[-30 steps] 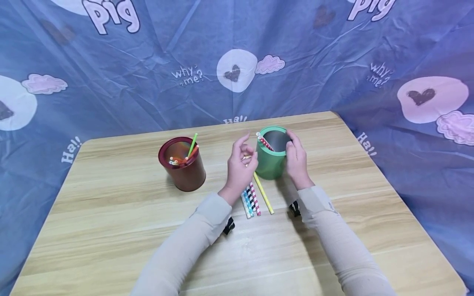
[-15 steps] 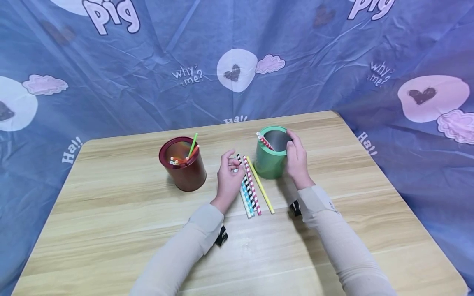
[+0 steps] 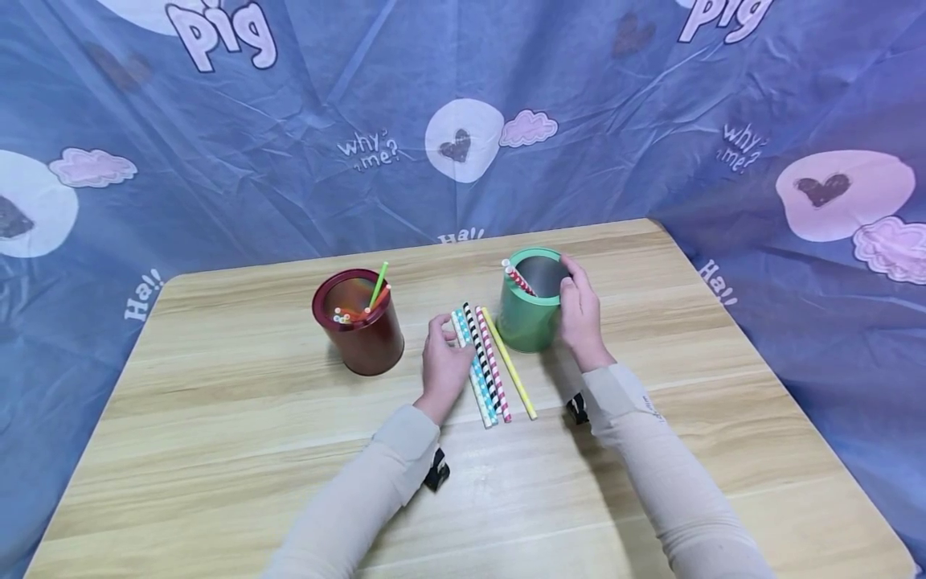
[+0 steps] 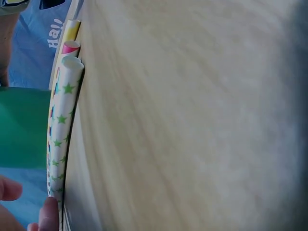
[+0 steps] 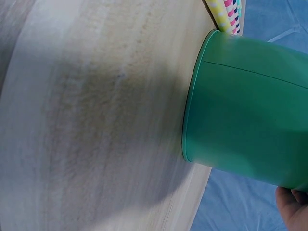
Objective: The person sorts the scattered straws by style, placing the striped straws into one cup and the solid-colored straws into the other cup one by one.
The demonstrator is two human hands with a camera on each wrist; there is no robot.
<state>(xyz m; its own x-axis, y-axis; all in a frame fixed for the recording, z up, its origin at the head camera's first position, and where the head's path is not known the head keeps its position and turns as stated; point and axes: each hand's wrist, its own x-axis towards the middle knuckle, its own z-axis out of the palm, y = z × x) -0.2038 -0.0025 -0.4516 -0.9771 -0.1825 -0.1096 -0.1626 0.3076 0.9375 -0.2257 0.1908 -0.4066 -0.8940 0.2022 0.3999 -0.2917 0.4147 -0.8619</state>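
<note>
Several paper straws lie side by side mid-table: a white one with green stars, a blue one, a black-striped one, a pink-striped one and a yellow one. My left hand is at the left edge of this row, a fingertip right at the star straw and the thumb apart from it. To their right stands a green can, upright, with a red dotted straw and a white-ended one leaning inside. My right hand holds this can by its right side near the rim.
A dark red can stands left of the straws, with a green straw and several orange and pale ones inside. A blue printed cloth hangs behind the wooden table.
My left hand has drawn back from beside the green can, moving left and down to the left end of the straw row. The right hand stays on the green can.
</note>
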